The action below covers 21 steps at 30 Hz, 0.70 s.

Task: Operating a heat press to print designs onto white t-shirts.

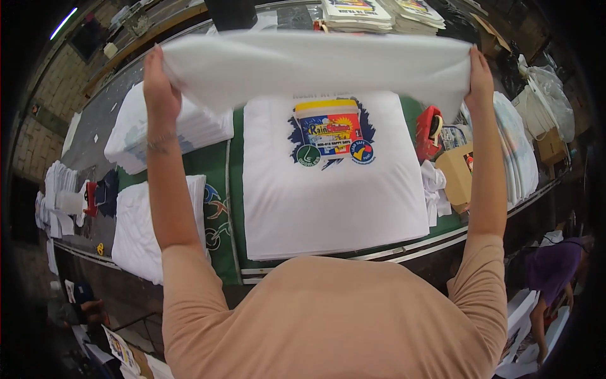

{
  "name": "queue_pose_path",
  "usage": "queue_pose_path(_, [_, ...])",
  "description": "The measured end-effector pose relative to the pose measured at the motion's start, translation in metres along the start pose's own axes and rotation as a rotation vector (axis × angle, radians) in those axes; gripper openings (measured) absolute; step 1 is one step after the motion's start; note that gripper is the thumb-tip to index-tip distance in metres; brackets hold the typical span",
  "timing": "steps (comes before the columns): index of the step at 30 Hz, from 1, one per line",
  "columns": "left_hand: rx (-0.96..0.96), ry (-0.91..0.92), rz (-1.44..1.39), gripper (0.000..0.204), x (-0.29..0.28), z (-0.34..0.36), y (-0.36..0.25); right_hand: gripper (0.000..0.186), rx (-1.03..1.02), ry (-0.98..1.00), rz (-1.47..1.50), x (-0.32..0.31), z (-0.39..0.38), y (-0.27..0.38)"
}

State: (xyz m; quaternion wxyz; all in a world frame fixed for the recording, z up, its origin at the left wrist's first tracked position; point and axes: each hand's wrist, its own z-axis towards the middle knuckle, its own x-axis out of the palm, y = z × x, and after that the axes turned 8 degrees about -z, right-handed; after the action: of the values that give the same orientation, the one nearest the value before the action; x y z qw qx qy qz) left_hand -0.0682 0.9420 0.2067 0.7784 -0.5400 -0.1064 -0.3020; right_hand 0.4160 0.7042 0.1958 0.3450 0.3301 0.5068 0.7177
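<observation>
A white cloth [315, 66] is stretched between my raised hands above the far side of the table, slightly blurred. My left hand [161, 85] pinches its left end and my right hand [480, 81] grips the right end; both are closed. Below it, a flat pile of white fabric pieces [334, 208] lies on a green surface. Its top piece bears a colourful print [329, 131] of a paint bucket with two round badges. The cloth hangs over the pile's far edge and hides part of it.
Folded white cloth stacks [167, 126] stand at left, with more white fabric [136, 221] nearer. A red tape dispenser [429, 132], a cardboard box [456, 177] and a fabric pile [512, 151] sit at right. Printed stacks [356, 14] lie behind. A person in purple [555, 271] bends at lower right.
</observation>
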Motion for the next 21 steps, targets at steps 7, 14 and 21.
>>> queue_pose_path(7, [-0.164,-0.163,0.016,0.02,-0.015,-0.092,0.015,0.033,0.041,0.03,0.008,-0.047,-0.042,-0.021])
queue_pose_path(14, [-0.272,0.005,0.044,0.024,-0.016,0.037,0.032,0.031,-0.198,0.161,-0.073,-0.013,0.063,-0.011])
queue_pose_path(21, [-0.364,-0.039,-0.155,0.037,0.011,0.159,0.096,0.027,0.008,0.163,-0.054,0.063,0.134,-0.018])
